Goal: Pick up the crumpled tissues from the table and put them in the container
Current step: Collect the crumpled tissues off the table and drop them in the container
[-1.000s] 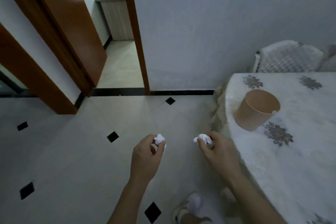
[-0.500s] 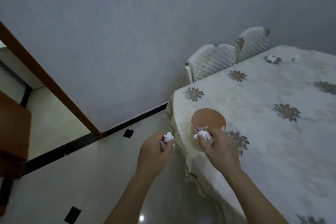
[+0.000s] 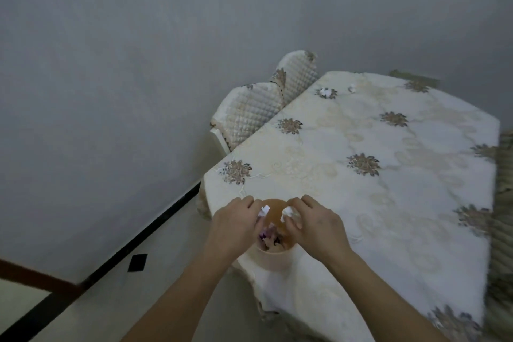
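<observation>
My left grip (image 3: 236,226) pinches a crumpled tissue (image 3: 263,210) and my right grip (image 3: 319,226) a second tissue (image 3: 287,214), both over the container (image 3: 273,261) at the bench (image 3: 361,203) edge. I should release straight above its mouth, so neither falls outside.

Only one view is given, so nothing is shared with a second one. It is taken from the head and is turned forward and down, with a wide angle. The left hand (image 3: 236,228) and the right hand (image 3: 319,226) are seen near, low in the middle; the table (image 3: 388,203) and wall (image 3: 138,64) are seen farther.
</observation>
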Motion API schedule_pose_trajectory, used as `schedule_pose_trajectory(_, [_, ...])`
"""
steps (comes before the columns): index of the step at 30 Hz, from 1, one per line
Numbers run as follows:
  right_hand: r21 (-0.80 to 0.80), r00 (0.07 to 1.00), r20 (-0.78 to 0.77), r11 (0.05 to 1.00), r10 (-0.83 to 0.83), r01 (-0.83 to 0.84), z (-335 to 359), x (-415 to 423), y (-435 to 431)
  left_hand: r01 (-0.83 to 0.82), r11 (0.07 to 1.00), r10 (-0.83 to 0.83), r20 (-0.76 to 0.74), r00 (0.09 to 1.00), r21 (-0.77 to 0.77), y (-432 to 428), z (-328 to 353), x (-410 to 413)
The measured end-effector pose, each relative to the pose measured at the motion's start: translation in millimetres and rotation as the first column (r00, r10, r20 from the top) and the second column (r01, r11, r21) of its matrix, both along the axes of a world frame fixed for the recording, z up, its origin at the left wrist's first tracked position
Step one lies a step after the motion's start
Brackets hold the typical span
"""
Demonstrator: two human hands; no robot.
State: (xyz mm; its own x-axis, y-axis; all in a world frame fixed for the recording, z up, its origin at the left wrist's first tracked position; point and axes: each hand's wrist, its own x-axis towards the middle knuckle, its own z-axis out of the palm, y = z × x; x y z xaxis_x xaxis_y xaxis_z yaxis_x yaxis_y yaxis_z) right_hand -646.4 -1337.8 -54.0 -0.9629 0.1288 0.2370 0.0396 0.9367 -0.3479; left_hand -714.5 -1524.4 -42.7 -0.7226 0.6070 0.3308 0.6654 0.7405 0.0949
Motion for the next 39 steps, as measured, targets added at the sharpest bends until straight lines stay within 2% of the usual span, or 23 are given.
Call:
schedule_pose_trajectory(6, [0.164, 0.999, 0.046, 0.986, -0.018, 0.010, 1, -16, -5, 0.078, 0.989, -0.069, 0.069, 0.995, -0.129, 14, -1, -24])
schedule_pose_trajectory(10, [0.228, 0.999, 0.049, 0.974, -0.022, 0.010, -1, -21, -8, 0.048, 0.978, -0.026, 0.106, 0.994, -0.202, 11, -5, -33])
schedule_pose_trajectory(13, [0.249, 0.992, 0.128, 0.968, -0.006, -0.027, -3, -21, -6, 0.060, 0.969, -0.025, 0.146, 0.989, -0.241, 5, -10, -37])
schedule_pose_trajectory(16, [0.250, 0.993, 0.116, 0.968, -0.017, -0.013, -1, -17, -7, 0.074, 0.973, -0.036, 0.172, 0.984, -0.217, -4, -15, -37])
schedule_pose_trajectory(26, [0.258, 0.996, 0.038, 0.964, -0.082, 0.070, 21, -15, 1, 0.052, 0.994, -0.047, 0.051, 0.998, -0.097, 2, 9, -33])
schedule_pose_trajectory(32, [0.247, 0.992, -0.052, 0.961, -0.117, 0.126, 57, -24, 11, -0.001, 0.999, 0.002, 0.038, 0.999, -0.041, 11, 35, -42])
schedule_pose_trajectory(39, [0.245, 0.993, -0.057, 0.962, -0.108, 0.118, 72, -22, 12, -0.041, 0.999, 0.041, 0.006, 0.999, -0.002, 8, 53, -40])
